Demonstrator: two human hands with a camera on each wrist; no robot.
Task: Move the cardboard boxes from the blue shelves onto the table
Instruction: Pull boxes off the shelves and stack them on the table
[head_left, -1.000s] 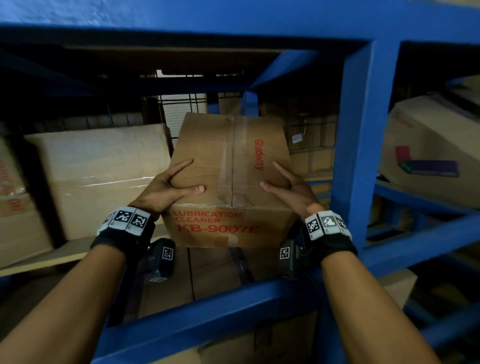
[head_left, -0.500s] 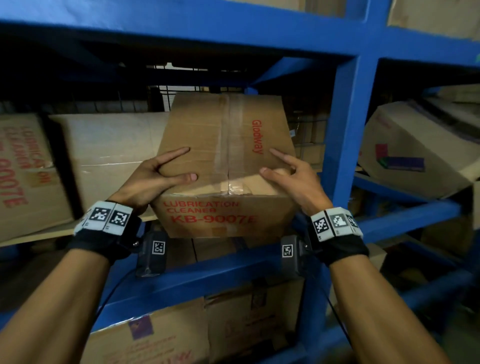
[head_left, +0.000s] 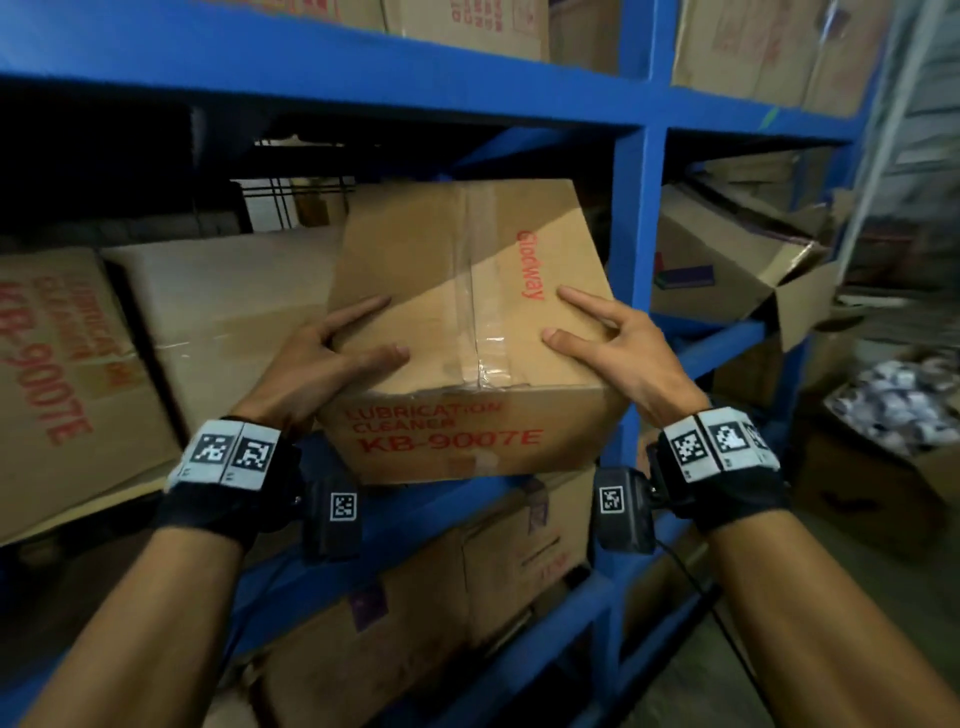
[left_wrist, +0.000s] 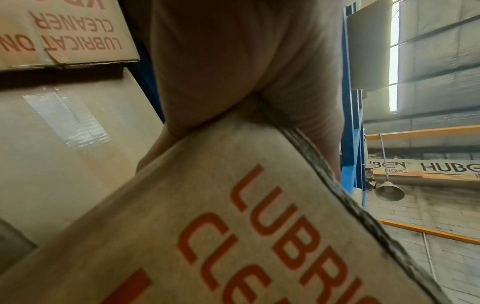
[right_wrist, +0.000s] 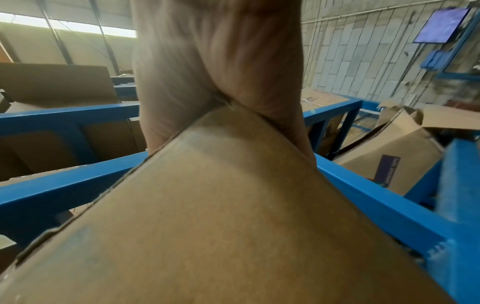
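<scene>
A taped brown cardboard box (head_left: 457, 312) printed "LUBRICATION CLEANER KB-9007E" hangs tilted at the front of the blue shelf (head_left: 636, 260), its near face out over the front rail (head_left: 467, 499). My left hand (head_left: 337, 358) grips its near left corner, thumb and forefinger on top. On the near right corner my right hand (head_left: 613, 348) holds it the same way. In the left wrist view the left hand (left_wrist: 233, 61) wraps over the box (left_wrist: 233, 236) edge. The right wrist view shows the right hand (right_wrist: 215, 61) over a box (right_wrist: 233, 216) corner. The lower fingers are hidden.
Two more boxes (head_left: 67, 374) (head_left: 223, 312) stand on the same shelf to the left. Boxes (head_left: 415, 597) fill the shelf below and the one above. A tilted open box (head_left: 727, 260) lies in the right bay. A carton of white items (head_left: 893, 410) sits on the floor at right.
The box has come forward out of the shelf toward me, both hands keeping their hold. My view has pulled back, and more of the upper and lower shelves shows.
</scene>
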